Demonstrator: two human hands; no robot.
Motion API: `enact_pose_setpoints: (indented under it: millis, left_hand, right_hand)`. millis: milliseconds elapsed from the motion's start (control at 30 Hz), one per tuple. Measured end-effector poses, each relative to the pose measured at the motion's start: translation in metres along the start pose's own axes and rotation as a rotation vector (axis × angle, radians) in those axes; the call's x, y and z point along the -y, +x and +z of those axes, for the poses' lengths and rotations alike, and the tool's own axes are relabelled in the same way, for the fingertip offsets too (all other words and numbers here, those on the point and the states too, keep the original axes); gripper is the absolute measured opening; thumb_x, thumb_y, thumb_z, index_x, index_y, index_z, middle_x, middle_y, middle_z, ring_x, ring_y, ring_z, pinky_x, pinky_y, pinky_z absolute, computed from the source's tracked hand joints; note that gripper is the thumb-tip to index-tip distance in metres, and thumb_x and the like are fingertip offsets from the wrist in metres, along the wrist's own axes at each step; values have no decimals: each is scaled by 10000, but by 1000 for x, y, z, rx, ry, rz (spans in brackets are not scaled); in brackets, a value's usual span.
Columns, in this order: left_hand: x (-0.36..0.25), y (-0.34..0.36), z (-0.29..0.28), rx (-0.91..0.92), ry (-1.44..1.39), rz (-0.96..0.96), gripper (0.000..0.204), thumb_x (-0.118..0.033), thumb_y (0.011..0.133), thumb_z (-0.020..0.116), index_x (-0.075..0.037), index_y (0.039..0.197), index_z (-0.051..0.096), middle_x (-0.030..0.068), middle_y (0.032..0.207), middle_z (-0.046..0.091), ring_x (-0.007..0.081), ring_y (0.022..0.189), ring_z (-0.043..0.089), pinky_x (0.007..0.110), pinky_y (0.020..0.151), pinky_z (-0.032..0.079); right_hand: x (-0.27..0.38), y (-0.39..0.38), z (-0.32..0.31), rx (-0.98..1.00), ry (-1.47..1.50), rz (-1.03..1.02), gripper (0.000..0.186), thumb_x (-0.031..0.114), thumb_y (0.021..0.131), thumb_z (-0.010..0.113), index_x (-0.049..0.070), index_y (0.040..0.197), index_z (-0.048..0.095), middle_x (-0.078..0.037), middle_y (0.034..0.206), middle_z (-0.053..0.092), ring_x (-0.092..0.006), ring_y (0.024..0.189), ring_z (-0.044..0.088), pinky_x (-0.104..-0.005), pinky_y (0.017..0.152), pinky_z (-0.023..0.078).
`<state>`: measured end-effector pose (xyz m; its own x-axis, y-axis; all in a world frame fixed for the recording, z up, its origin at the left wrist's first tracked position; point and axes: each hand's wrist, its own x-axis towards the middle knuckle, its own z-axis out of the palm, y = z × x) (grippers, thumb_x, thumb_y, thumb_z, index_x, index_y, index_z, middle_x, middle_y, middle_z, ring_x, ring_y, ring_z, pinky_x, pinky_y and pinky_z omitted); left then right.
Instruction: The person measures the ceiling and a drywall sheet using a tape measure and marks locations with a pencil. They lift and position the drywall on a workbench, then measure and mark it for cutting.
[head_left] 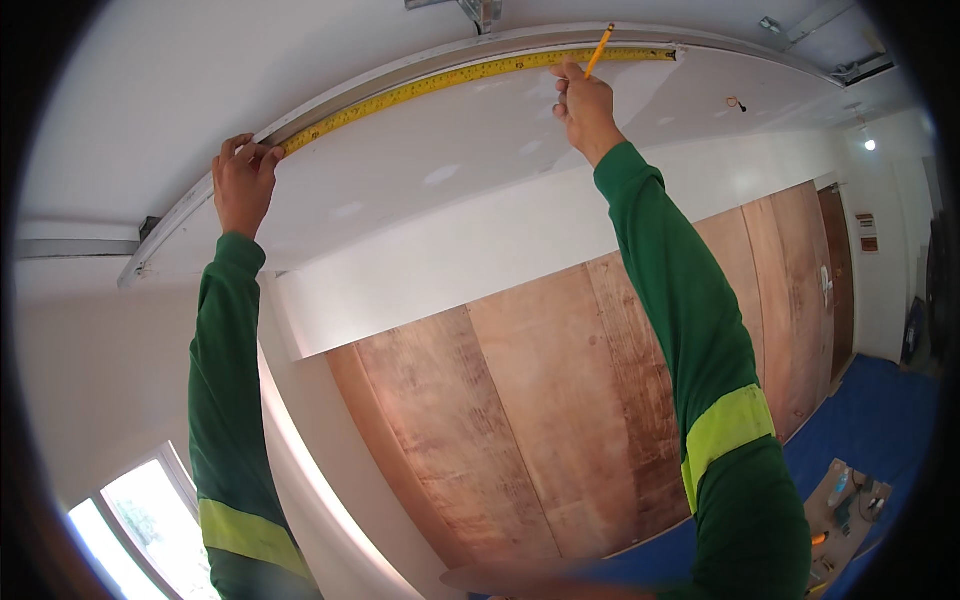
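A yellow tape measure blade (430, 84) is stretched along the edge of a ceiling opening overhead. My left hand (243, 187) pinches its left end against that edge; no case shows, and the hand may hide it. Towards the right, the blade runs past my right hand to a small dark end (671, 55). My right hand (586, 104) is closed on an orange pencil (600, 50), which sticks up between the fingers and crosses in front of the blade. The fingertips of that hand are at the lower edge of the blade.
Metal framing (480, 12) shows above the opening, and a short wire (736, 103) hangs from the ceiling. Wood panels (530, 400) cover the wall below. A window (150, 520) is at lower left. Tools lie on a board (835, 475) over blue floor covering (870, 410).
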<state>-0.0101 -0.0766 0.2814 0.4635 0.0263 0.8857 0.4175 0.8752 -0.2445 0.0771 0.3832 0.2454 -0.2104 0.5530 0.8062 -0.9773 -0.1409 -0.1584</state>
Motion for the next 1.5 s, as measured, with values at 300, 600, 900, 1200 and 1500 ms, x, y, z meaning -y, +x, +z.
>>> enact_pose_setpoints:
  millis: [300, 600, 900, 1200, 1500]
  left_hand:
    - [2, 1, 2, 19, -2, -14, 223, -302, 898, 757, -84, 912, 801, 58, 1318, 658, 301, 1100, 609, 436, 923, 527]
    - [-1, 0, -1, 48, -20, -55, 227, -319, 900, 758, -100, 930, 814, 48, 1327, 656, 287, 1128, 617, 421, 934, 540]
    - [0, 1, 0, 22, -6, -19, 233, -324, 900, 768, -96, 927, 811, 42, 1314, 660, 287, 1095, 628, 424, 920, 541]
    - [1, 1, 0, 30, -46, -39, 213, -304, 896, 763, -99, 919, 815, 45, 1316, 660, 283, 1114, 618, 423, 929, 536]
    - [3, 1, 1, 31, -50, -34, 217, -310, 889, 773, -101, 923, 820, 52, 1320, 660, 288, 1122, 621, 416, 931, 534]
  right_hand:
    - [-1, -32, -9, -13, -48, -5, 465, 426, 1095, 470, 38, 985, 702, 0, 769, 494, -129, 598, 487, -309, 632, 494]
    - [6, -32, -8, 293, -374, -325, 411, 413, 1052, 528, 61, 950, 717, 6, 771, 596, -123, 747, 575, -270, 719, 475]
    - [14, -36, 11, 389, -656, -610, 215, 219, 960, 622, 46, 1076, 675, -58, 946, 715, -156, 898, 667, -306, 802, 526]
    - [-33, -41, 21, 311, -595, -620, 199, 193, 954, 643, 40, 1082, 644, -97, 1037, 721, -193, 917, 682, -321, 812, 538]
    - [-69, -50, 36, 241, -413, -528, 203, 187, 980, 656, 33, 1109, 628, -75, 1062, 688, -142, 913, 625, -294, 808, 511]
